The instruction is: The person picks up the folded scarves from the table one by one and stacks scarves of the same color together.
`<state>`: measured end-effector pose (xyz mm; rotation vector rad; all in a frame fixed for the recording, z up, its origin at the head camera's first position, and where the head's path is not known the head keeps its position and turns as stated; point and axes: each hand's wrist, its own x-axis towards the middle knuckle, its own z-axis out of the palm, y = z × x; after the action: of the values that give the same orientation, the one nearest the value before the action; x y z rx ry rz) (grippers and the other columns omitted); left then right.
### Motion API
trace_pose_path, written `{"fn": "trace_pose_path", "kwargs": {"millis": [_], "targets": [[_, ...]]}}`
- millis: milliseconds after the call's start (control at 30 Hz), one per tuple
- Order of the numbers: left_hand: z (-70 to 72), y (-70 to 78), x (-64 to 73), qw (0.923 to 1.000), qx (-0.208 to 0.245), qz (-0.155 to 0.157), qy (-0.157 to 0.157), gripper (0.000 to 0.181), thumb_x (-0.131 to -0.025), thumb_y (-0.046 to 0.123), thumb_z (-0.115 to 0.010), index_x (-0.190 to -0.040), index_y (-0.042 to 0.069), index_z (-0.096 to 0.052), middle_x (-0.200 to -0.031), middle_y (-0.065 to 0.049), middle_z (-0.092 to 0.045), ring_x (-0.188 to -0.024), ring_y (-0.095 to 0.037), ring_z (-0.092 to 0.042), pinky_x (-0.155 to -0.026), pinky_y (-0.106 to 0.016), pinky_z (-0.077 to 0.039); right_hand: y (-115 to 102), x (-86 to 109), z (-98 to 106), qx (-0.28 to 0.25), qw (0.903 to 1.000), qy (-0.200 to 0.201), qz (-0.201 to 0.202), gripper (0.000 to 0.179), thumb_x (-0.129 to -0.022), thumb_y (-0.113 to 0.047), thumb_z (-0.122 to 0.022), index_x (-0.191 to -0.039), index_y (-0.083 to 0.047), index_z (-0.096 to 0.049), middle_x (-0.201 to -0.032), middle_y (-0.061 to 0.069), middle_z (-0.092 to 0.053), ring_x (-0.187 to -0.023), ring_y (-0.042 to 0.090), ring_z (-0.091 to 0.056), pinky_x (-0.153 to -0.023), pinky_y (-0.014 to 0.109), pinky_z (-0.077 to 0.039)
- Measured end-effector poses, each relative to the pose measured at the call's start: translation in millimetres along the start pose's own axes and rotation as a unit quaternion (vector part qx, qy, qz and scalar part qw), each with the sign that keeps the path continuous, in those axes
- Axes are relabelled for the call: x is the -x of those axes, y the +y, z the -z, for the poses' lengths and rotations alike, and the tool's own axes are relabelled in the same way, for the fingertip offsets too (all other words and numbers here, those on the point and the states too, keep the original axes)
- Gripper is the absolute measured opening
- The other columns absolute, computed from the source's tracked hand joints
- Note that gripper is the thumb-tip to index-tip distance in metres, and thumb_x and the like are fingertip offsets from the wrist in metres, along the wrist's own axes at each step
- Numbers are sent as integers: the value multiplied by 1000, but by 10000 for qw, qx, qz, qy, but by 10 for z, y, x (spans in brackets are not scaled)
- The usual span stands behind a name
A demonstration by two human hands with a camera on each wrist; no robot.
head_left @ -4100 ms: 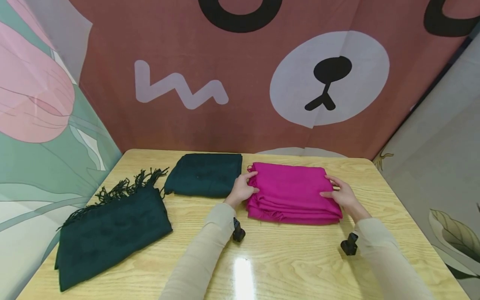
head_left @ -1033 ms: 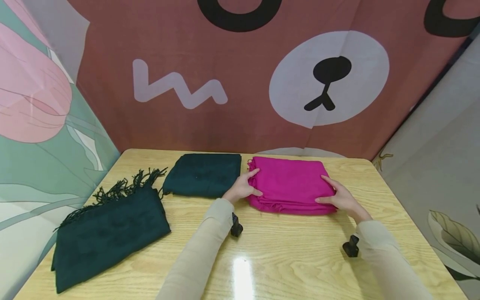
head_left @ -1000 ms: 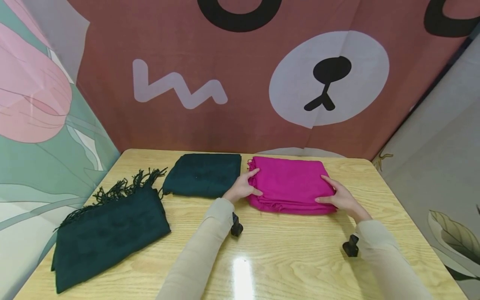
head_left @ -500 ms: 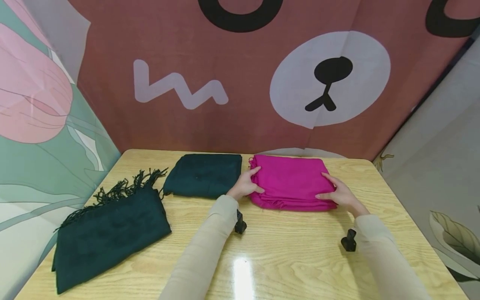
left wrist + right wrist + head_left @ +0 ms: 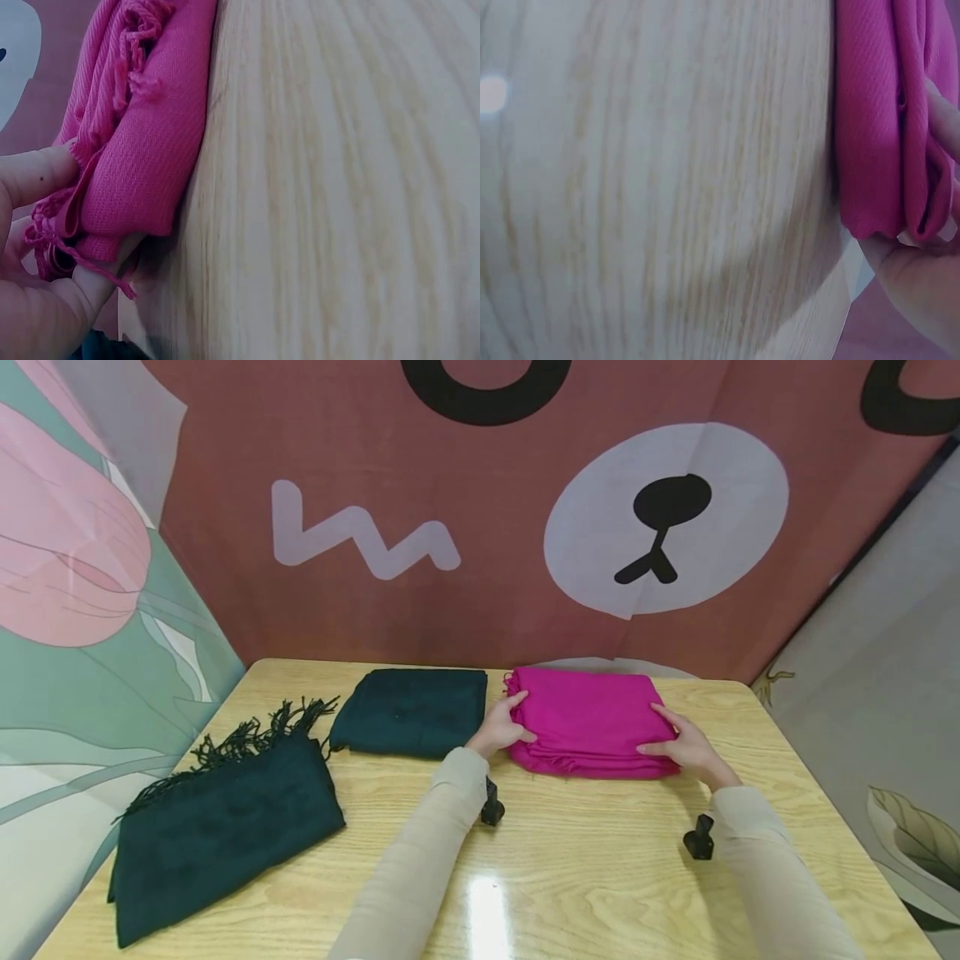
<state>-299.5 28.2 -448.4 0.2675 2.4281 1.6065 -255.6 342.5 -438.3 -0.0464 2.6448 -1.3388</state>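
A folded magenta scarf [image 5: 588, 714] lies at the back right of the table, layers and a few fringe strands showing along its left and front edges. At its left end my left hand [image 5: 502, 727] grips the edge; in the left wrist view the thumb is on the upper folds while fingers tuck beneath the magenta cloth [image 5: 142, 157]. My right hand [image 5: 686, 747] holds the opposite end. From the right wrist, one digit presses into the folds of the scarf [image 5: 870, 127] and another part of the hand reaches under its lower corner.
A folded dark green scarf [image 5: 412, 710] sits just left of the magenta one, close to my left hand. Farther left lies another dark green scarf [image 5: 225, 835], its fringe spread toward the back. Printed cloth walls [image 5: 360, 618] surround the wooden table [image 5: 585, 877].
Both hands have shifted the magenta scarf toward the back edge of the table; its front layers look more even than several seconds ago. The green scarves stay where they were.
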Motion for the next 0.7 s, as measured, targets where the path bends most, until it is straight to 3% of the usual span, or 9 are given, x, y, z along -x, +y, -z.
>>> {"fn": "trace_pose_path", "kwargs": {"millis": [200,467,700], "targets": [[0,17,33,9997,-247,-79,37,81,-70,1,-75,-140,12,-37,-142,-13,-32,-131,-25,-27,-99,-35,-35,-81,35,-26,195,9996,191,-112,94,-75,-19,-74,-146,-6,-14,-145,30,-9,-131,47,-9,-102,58,-15],[71,43,186,9984,-471,-306,-33,74,-74,7,-74,-138,4,-37,-139,-15,-37,-129,-26,-31,-101,-36,-32,-167,127,-60,419,9983,388,-73,86,-77,-12,-71,-143,1,-19,-143,32,-15,-130,47,-13,-102,57,-18],[149,74,315,9961,-748,-463,-54,65,-76,7,-71,-134,2,-43,-133,-16,-44,-121,-26,-41,-94,-35,-40,-198,212,-84,648,9964,536,-40,77,-80,-16,-68,-140,5,-25,-141,33,-20,-127,48,-20,-100,55,-24]]}}
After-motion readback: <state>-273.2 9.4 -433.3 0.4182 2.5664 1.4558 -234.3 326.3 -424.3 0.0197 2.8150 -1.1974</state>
